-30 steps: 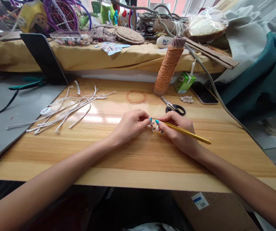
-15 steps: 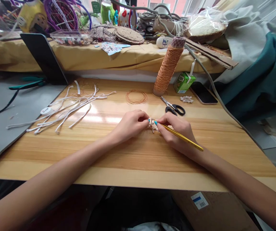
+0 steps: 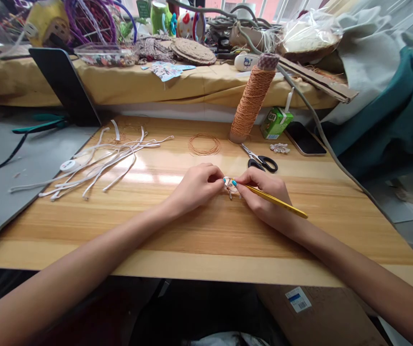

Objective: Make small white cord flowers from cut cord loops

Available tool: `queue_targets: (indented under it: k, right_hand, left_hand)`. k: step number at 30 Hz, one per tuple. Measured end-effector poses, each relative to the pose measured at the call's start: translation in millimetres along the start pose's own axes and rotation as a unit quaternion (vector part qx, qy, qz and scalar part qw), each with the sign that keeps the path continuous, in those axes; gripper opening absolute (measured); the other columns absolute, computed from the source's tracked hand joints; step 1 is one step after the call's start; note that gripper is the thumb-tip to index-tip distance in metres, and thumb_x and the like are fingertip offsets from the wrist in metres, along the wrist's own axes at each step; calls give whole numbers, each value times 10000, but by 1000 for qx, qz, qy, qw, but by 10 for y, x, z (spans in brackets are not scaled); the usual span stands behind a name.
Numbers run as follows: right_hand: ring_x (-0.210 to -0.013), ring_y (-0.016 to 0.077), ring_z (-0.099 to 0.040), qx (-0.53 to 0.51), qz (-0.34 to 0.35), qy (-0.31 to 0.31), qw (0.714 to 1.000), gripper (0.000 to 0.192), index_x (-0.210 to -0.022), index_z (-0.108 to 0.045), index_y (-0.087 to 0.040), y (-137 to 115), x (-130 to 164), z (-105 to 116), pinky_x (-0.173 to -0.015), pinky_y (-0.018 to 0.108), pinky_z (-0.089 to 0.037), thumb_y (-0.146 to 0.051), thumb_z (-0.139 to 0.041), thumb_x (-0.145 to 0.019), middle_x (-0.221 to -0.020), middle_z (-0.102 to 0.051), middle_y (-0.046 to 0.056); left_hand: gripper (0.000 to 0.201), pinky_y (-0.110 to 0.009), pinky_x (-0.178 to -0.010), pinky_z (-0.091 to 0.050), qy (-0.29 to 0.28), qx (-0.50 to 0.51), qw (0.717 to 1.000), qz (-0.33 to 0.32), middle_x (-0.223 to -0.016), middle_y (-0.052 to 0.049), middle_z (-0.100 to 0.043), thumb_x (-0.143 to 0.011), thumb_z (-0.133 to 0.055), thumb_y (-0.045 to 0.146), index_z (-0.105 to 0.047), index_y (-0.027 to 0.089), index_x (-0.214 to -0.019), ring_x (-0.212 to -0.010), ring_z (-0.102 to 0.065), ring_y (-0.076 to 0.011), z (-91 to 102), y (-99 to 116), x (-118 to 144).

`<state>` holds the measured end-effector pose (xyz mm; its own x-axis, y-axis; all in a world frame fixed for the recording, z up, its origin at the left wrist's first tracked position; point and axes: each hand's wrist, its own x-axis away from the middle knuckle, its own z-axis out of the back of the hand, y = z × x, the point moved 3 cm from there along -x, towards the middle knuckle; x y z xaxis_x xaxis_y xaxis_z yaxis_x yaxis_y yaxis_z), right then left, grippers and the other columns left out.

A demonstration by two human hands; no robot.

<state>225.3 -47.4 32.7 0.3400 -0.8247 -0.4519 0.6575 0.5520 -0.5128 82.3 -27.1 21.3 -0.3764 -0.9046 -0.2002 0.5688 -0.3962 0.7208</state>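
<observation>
A small woven piece of pale cord is pinched between the fingertips of the left hand and the right hand, just above the middle of the wooden table. The left hand is closed on the piece with thumb and forefinger; the right hand is clenched around a yellow crochet hook, whose working end is hidden at the piece while the handle points back past the wrist to the right. Against the picture of a second ago, the handle is seen to have been swung to a steeper slant and then eased slightly outward again, and the hands have been drawn closer together; this is judged to be one stitch being worked, with the piece itself kept in the same spot. Behind the hands a pair of black-handled scissors is laid, with a coil of orange cord to its left and a tall cone of orange cord standing upright beyond. A bundle of white strips is spread over the left part of the table, well apart from the hands. A green drink carton and a dark phone are set near the cone.
</observation>
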Motion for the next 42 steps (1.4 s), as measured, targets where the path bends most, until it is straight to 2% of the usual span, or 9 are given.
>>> queue_targets:
  k: [3,8,12,19,29,33,36,39,42]
  right_hand:
    - [-525,101,-466,-12,-6,14,1000,120,-626,-495,-187,12,21,18,-498,234,-364,-166,-511,-743,-584,-534,-12]
    - [-546,114,-526,-115,-23,88,989,87,-670,-519,-193,35,74,43,-526,268,-439,-208,-538,-753,-626,-560,-3]
    - [-552,115,-547,-160,-11,124,979,55,-705,-543,-196,23,78,36,-523,273,-473,-227,-567,-743,-666,-571,5]
    - [-599,119,-581,-217,-38,99,970,89,-760,-531,-190,85,52,0,-551,276,-504,-258,-584,-738,-698,-573,-5]
    - [-499,82,-552,-346,-70,-2,936,108,-741,-463,-188,66,53,-25,-449,215,-448,-211,-568,-755,-651,-577,-29]
    - [-480,74,-535,-352,-56,11,934,104,-738,-480,-189,74,58,-5,-428,199,-430,-193,-583,-740,-622,-554,-37]
    - [-462,71,-511,-356,-37,70,931,96,-747,-487,-203,79,39,46,-404,193,-401,-220,-581,-746,-593,-532,-42]
    - [-421,60,-458,-309,-71,100,943,106,-878,-515,-222,110,1,76,-388,198,-362,-286,-519,-794,-612,-523,-40]
    - [-456,64,-459,-201,-85,33,975,187,-924,-558,-207,124,-34,49,-433,204,-368,-333,-501,-799,-635,-530,-29]
  left_hand:
    - [137,-260,-673,-397,2,18,1000,10,-731,-26,-578,-753,-469,196,-587,138,-714,-726,-507,-133,7,1,10]
    - [260,-246,-699,-434,-58,190,980,-1,-948,-60,-576,-739,-538,305,-540,136,-936,-833,-554,-139,-43,22,15]
    - [187,-230,-661,-428,-117,217,969,3,-818,-29,-600,-751,-519,261,-575,131,-872,-756,-565,-129,-83,51,19]
    - [181,-245,-810,-386,-93,261,960,44,-904,-37,-606,-793,-434,226,-586,131,-814,-883,-533,-130,-39,85,16]
    - [286,-226,-707,-368,-75,245,966,37,-734,-5,-548,-810,-407,366,-552,140,-711,-729,-489,-106,-59,21,12]
    - [306,-230,-680,-354,-72,246,966,33,-693,-2,-523,-808,-407,365,-558,133,-677,-703,-471,-108,-40,15,13]
    - [310,-233,-657,-356,-65,239,967,58,-675,0,-512,-812,-392,361,-563,134,-688,-672,-474,-107,-31,0,15]
    - [300,-232,-649,-358,-68,192,977,54,-670,1,-513,-818,-382,332,-562,137,-679,-661,-478,-107,-21,17,19]
    - [288,-224,-657,-356,-79,110,991,-13,-675,0,-508,-824,-372,261,-551,136,-637,-681,-477,-105,-12,84,31]
